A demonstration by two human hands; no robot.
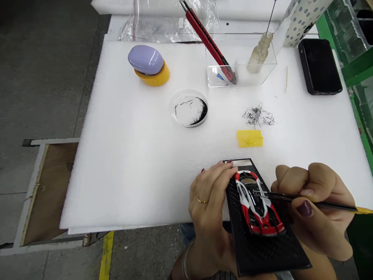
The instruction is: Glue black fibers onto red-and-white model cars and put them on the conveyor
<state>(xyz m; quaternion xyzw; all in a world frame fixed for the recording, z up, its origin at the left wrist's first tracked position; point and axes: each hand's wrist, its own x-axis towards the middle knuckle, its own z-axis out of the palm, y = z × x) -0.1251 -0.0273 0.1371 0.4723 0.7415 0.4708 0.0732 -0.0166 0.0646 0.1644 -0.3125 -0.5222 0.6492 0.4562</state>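
Observation:
A red, white and black model car sits on a black textured display base, which is tilted at the front edge of the table. My left hand wraps round the base's left side, fingertips over its top edge beside the car. Between the thumb and fingers of my right hand is a slim black tool with a yellow rear end. Its fine tip is over the car's dark cockpit area; whether it touches cannot be made out. Several thin black slivers lie in a loose pile beyond a piece of yellow tape.
A clear round dish holds more black slivers. Behind it are a lilac rounded object on a yellow roll, a clear box with a red cutter and small bottle, and a black phone-like device.

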